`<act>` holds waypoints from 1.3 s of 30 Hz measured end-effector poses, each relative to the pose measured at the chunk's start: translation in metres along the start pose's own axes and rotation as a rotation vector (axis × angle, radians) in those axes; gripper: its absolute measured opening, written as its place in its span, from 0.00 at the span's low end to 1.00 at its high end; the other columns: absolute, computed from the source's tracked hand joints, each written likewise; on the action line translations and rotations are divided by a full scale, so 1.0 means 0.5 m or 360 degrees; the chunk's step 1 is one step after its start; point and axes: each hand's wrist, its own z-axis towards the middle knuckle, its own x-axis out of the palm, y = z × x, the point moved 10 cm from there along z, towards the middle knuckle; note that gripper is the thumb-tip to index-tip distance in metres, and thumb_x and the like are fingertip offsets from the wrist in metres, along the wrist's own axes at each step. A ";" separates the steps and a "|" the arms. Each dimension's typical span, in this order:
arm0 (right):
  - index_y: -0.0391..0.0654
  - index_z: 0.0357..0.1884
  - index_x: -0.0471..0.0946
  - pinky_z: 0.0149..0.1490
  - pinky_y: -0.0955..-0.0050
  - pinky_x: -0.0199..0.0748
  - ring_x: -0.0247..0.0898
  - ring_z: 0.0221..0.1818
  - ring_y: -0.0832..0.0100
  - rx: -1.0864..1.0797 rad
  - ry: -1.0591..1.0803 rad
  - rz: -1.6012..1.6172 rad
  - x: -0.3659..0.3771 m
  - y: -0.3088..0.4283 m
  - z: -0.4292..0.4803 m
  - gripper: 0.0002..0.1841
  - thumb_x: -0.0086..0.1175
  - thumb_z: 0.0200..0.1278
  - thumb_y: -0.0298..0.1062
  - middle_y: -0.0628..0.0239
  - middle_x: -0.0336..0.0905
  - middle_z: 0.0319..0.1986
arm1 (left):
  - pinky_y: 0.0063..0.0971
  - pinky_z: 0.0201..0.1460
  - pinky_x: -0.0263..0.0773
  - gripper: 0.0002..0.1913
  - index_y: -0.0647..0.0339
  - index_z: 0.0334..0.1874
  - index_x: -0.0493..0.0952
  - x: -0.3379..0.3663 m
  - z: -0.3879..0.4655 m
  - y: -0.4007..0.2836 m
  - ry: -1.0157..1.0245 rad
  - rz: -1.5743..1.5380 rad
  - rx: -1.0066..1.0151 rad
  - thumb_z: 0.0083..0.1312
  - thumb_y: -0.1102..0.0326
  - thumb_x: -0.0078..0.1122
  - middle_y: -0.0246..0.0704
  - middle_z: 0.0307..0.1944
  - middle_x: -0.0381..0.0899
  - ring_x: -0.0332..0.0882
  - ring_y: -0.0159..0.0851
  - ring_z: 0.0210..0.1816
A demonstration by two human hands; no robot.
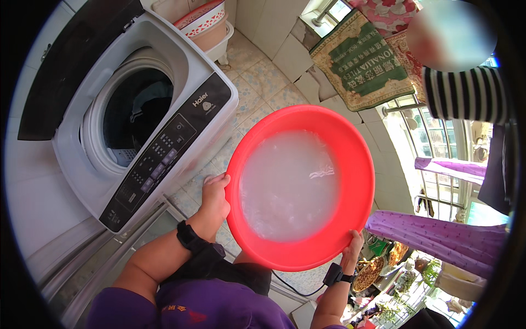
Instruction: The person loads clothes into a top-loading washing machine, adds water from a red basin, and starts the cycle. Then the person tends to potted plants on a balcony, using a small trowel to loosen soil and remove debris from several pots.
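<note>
A large red plastic basin (353,181) is held up between my two hands. Cloudy, whitish water (287,189) fills its lower part and leans toward the left side of the basin. My left hand (216,197) grips the left rim, with the thumb on top and the fingers underneath. At the lower right of the rim, my right hand (353,244) has hold of the basin too. To the left stands a top-loading Haier washing machine (230,92) with its dark lid (61,70) raised. Dark cloth (152,115) lies inside its drum.
Several stacked basins (207,31) stand beyond the washer. A green printed mat (361,61) and purple curtains (435,238) hang on the right near barred windows. Trays of dried food (368,273) and potted plants sit at lower right. A metal-framed sliding door track (119,263) runs at lower left.
</note>
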 end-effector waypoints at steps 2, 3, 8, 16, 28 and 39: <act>0.35 0.35 0.73 0.38 0.74 0.75 0.75 0.31 0.69 -0.0047 0.0098 -0.0006 0.015 0.042 -0.025 0.10 0.47 0.47 0.18 0.63 0.77 0.31 | 0.33 0.56 0.67 0.14 0.73 0.51 0.68 -0.013 -0.039 -0.021 -0.0004 -0.0029 0.0010 0.66 0.73 0.45 0.40 0.49 0.73 0.72 0.38 0.50; 0.35 0.35 0.73 0.38 0.74 0.75 0.75 0.31 0.70 -0.0049 0.0116 0.0013 0.016 0.056 -0.035 0.11 0.47 0.47 0.17 0.63 0.77 0.31 | 0.33 0.57 0.66 0.14 0.73 0.52 0.68 -0.024 -0.059 -0.031 -0.0030 -0.0047 0.0023 0.66 0.72 0.44 0.41 0.50 0.73 0.72 0.39 0.51; 0.33 0.37 0.73 0.40 0.74 0.75 0.76 0.33 0.70 -0.0128 0.0453 0.0093 0.055 0.158 -0.080 0.12 0.46 0.47 0.17 0.61 0.78 0.34 | 0.33 0.59 0.65 0.16 0.73 0.54 0.67 -0.018 -0.171 -0.086 0.0295 -0.0014 0.0120 0.68 0.70 0.42 0.42 0.52 0.72 0.70 0.39 0.53; 0.32 0.43 0.70 0.42 0.73 0.77 0.76 0.34 0.68 -0.0315 0.1006 0.0004 0.175 0.370 -0.194 0.17 0.45 0.48 0.19 0.58 0.77 0.36 | 0.32 0.61 0.64 0.17 0.70 0.56 0.66 -0.047 -0.329 -0.190 0.0528 -0.0077 0.0428 0.68 0.70 0.44 0.41 0.54 0.71 0.70 0.39 0.54; 0.32 0.43 0.70 0.41 0.72 0.78 0.76 0.34 0.65 -0.0292 0.1288 -0.0027 0.367 0.536 -0.344 0.17 0.47 0.48 0.21 0.55 0.75 0.36 | 0.31 0.56 0.69 0.16 0.72 0.55 0.67 -0.167 -0.422 -0.286 0.0390 -0.0447 0.0619 0.67 0.72 0.45 0.43 0.50 0.73 0.73 0.38 0.50; 0.38 0.51 0.67 0.51 0.73 0.71 0.70 0.45 0.67 -0.0702 0.1771 -0.0446 0.560 0.612 -0.566 0.17 0.44 0.57 0.26 0.58 0.69 0.46 | 0.32 0.52 0.70 0.14 0.73 0.49 0.70 -0.248 -0.432 -0.410 0.0346 -0.0473 0.0667 0.66 0.70 0.48 0.42 0.46 0.76 0.75 0.38 0.46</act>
